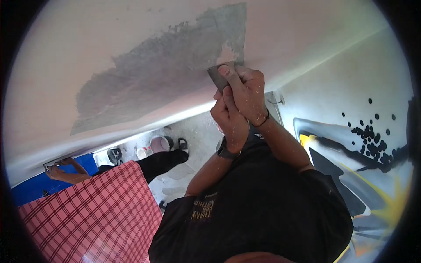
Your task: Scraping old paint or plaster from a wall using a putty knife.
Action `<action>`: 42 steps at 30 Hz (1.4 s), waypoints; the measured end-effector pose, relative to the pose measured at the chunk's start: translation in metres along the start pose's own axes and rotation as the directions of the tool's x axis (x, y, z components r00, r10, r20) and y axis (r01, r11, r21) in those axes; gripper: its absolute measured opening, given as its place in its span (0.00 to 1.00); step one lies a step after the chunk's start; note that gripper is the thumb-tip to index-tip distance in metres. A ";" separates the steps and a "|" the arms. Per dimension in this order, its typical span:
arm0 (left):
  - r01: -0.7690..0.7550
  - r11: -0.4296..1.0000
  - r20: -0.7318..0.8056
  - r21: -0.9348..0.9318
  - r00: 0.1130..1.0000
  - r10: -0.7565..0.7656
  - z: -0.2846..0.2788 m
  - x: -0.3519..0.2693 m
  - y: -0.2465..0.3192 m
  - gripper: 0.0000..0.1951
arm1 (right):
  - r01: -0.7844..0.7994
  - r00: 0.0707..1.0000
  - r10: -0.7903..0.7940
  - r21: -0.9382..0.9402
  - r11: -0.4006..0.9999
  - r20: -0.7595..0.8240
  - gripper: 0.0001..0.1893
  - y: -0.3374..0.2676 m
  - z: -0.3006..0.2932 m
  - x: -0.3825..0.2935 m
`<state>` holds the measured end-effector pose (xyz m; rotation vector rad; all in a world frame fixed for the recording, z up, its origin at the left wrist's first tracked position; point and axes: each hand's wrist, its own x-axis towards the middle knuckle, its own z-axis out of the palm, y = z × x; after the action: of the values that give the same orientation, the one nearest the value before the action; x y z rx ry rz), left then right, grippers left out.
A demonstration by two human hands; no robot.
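Note:
Both my hands grip one thin, flat, grey rectangular piece (217, 78); whether it is a scraper blade or a sanding sheet I cannot tell. My right hand (247, 88), a dark band at its wrist, has its thumb on the piece's upper end. Just below, my left hand (232, 120), wearing a dark watch (224, 150), pinches the lower end. The upper edge meets a pale wall (148, 19) at a rough grey patch (158, 69), beside a small pinkish spot. Pale specks dot both hands and forearms.
At the left, another person's hands (61, 171) hold a flat tool at the wall, beside a red checked cloth or sheet (95, 207) and a blue surface (80, 164). Buckets (160, 144) and a sandal (183, 143) are on the floor. A painted wall (355, 82) stands at right.

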<state>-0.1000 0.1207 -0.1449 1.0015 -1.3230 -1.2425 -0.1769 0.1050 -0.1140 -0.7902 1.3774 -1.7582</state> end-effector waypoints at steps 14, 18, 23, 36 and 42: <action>-0.034 0.999 0.011 -0.030 0.999 0.035 0.010 0.006 -0.013 0.20 | -0.004 0.997 -0.005 0.123 0.992 0.071 0.15 0.018 -0.016 -0.001; -0.128 0.988 0.061 0.084 0.991 0.123 0.008 0.010 -0.010 0.20 | 0.184 0.980 -0.191 0.122 0.975 0.051 0.14 0.054 -0.021 -0.005; -0.132 0.991 0.060 0.025 0.990 0.131 0.009 0.008 -0.030 0.20 | 0.201 0.979 -0.200 0.160 0.966 -0.024 0.15 0.056 -0.018 -0.006; -0.122 0.992 0.037 0.027 0.992 0.120 0.005 0.008 -0.005 0.20 | 0.310 0.951 -0.310 -0.007 0.951 -0.009 0.14 0.013 -0.017 -0.005; -0.052 0.997 -0.039 0.063 0.998 0.055 0.011 -0.003 -0.009 0.17 | 0.218 0.973 -0.225 -0.123 0.968 -0.046 0.13 0.026 -0.020 -0.012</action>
<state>-0.1112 0.1237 -0.1540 1.0227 -1.3553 -1.1417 -0.1823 0.1222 -0.1437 -0.9967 1.4908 -1.8970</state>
